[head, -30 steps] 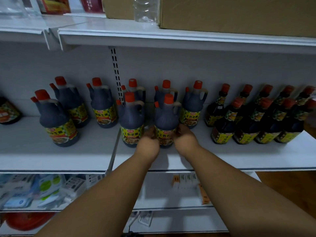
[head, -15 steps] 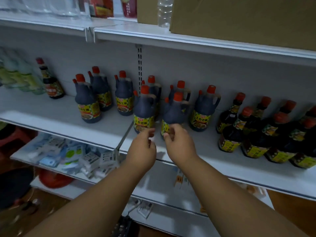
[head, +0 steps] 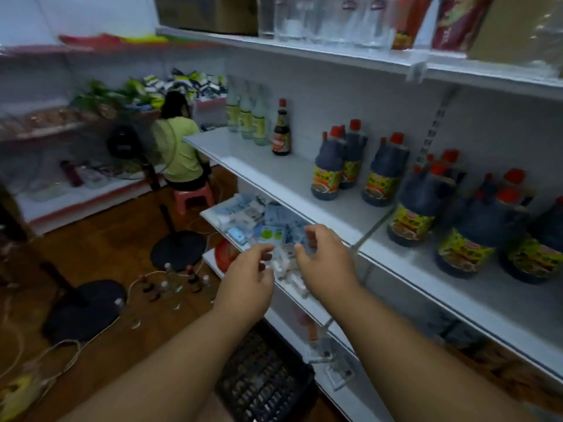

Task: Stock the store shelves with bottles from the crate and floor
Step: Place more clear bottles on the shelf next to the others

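Observation:
Dark soy sauce jugs point(head: 379, 173) with red caps and yellow labels stand in rows on the white middle shelf point(head: 274, 175) at the right. My left hand point(head: 248, 280) and my right hand point(head: 326, 263) hover side by side in front of the shelf edge, fingers loosely curled, holding nothing. Several small bottles point(head: 170, 283) stand on the wooden floor to the left. A black plastic crate point(head: 265, 379) sits on the floor below my arms; what it holds is not visible.
A person in a yellow-green shirt point(head: 178, 147) sits on a pink stool point(head: 193, 197) at the back. Two black fan bases point(head: 178, 249) and loose cables lie on the floor. Small packets point(head: 253, 217) fill the lower shelf. Clear bottles point(head: 246, 117) stand far left on the shelf.
Both hands let go of the front jug and drew back from the shelf. My view swung left and down, bringing the floor bottles and crate into sight.

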Motion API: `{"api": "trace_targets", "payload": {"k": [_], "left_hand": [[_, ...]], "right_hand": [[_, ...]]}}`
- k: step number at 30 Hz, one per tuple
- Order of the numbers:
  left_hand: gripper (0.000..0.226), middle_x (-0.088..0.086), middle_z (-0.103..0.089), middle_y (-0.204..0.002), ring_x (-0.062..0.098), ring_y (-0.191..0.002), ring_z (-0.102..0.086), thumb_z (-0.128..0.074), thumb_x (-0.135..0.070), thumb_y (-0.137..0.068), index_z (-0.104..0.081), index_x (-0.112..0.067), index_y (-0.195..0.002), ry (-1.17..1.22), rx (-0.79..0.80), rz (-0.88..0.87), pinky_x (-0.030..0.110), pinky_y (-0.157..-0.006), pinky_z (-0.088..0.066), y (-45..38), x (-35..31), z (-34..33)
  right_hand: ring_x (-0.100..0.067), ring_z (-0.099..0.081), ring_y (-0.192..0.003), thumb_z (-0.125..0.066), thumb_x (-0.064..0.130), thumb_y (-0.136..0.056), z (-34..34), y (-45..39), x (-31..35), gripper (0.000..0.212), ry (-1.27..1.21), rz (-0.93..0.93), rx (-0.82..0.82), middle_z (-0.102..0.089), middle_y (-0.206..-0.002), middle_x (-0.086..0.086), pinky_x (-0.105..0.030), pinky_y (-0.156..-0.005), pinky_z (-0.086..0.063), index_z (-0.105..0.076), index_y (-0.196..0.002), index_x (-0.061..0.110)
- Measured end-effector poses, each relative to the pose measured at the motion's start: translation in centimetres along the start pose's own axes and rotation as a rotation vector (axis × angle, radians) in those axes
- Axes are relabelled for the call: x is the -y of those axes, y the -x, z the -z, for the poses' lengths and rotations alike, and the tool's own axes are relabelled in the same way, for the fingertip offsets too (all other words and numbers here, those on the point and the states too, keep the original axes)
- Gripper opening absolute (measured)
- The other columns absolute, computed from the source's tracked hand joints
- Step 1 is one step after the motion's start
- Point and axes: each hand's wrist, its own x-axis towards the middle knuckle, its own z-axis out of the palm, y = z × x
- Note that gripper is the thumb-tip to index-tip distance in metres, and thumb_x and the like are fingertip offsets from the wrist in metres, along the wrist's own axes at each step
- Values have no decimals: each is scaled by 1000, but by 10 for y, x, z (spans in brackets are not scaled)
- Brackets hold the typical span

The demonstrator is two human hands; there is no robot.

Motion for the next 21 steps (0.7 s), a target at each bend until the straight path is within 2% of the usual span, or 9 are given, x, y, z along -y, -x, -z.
{"api": "trace_targets", "payload": {"k": [5,8,10,14,17,21], "left_hand": [[38,-15,-58,-121,3,-110,-55,-54,-22,-93,-52,-36,-128,-119,-138,125,32,-93,-51,31,120,125],[38,-16,-57,-120,1,-104,-55,-53,-23,-94,-51,-36,-130,-209,-180,231,28,-89,-52,51,184,193],[38,-17,-57,-118,-1,-99,-53,-53,-23,-94,-52,-38,-129,-230,-192,310,23,-85,-51,59,216,226],[39,-20,-54,-103,0,-91,-54,-58,-25,-92,-53,-37,-128,-239,-172,423,21,-79,-52,53,267,259],[40,-20,-55,-103,-1,-92,-56,-64,-24,-87,-56,-34,-126,-211,-155,475,21,-81,-51,30,304,263],[42,-20,-55,-106,0,-96,-55,-67,-25,-85,-55,-36,-123,-248,-41,473,21,-85,-50,-15,346,272]], "right_hand": [[-16,-59,-107,-62,34,-90,-130,19,103,37,-55,88,167,-58,-121,1,-34,-92,-49,-56,-125,22],[-11,-58,-96,-63,34,-90,-200,33,155,36,-61,139,284,-58,-118,4,-24,-82,-45,-56,-123,23],[-10,-57,-99,-63,35,-90,-233,36,180,39,-49,157,348,-56,-121,3,-20,-81,-41,-55,-126,22],[-8,-56,-105,-65,34,-89,-281,24,202,45,-18,132,429,-52,-127,5,-20,-83,-42,-52,-131,23],[-12,-57,-109,-69,35,-87,-319,-2,200,50,31,93,478,-51,-128,4,-26,-90,-48,-52,-132,22],[-12,-57,-106,-70,36,-85,-381,-46,207,49,61,119,541,-52,-125,3,-22,-82,-43,-53,-130,24]]}}
